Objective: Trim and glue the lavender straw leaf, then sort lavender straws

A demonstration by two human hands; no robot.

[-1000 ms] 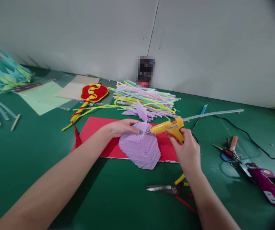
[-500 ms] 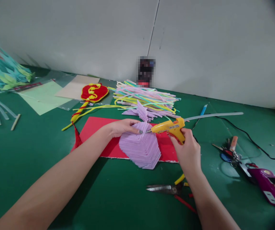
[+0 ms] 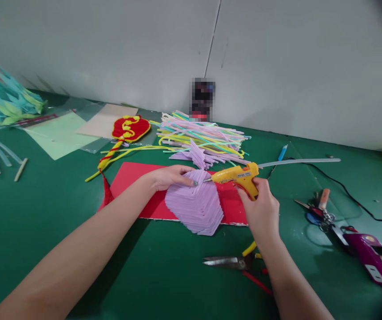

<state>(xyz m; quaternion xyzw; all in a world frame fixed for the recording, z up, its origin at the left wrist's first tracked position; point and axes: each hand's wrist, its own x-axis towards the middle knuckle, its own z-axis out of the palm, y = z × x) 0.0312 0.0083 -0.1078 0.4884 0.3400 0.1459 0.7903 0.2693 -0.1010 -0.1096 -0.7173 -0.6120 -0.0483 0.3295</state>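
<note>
A rounded purple panel made of pipe cleaners lies over a red board. My left hand grips the panel's upper left edge, with the thumb on top and the other fingers partly hidden behind it. In my right hand is a yellow hot glue gun, held by its handle. Its metal nozzle points left and is at the panel's top, close to my left thumb. A long clear glue stick sticks out of the gun's back.
Behind the board lies a heap of pastel pipe cleaners. A red and yellow fan-shaped ornament is to its left. Scissors lie near my right forearm. Keys, a purple tool and a black cord are at right.
The glue gun has shifted very slightly to the right, its nozzle still at the top of the purple panel. My left hand and the panel look nearly unmoved.
</note>
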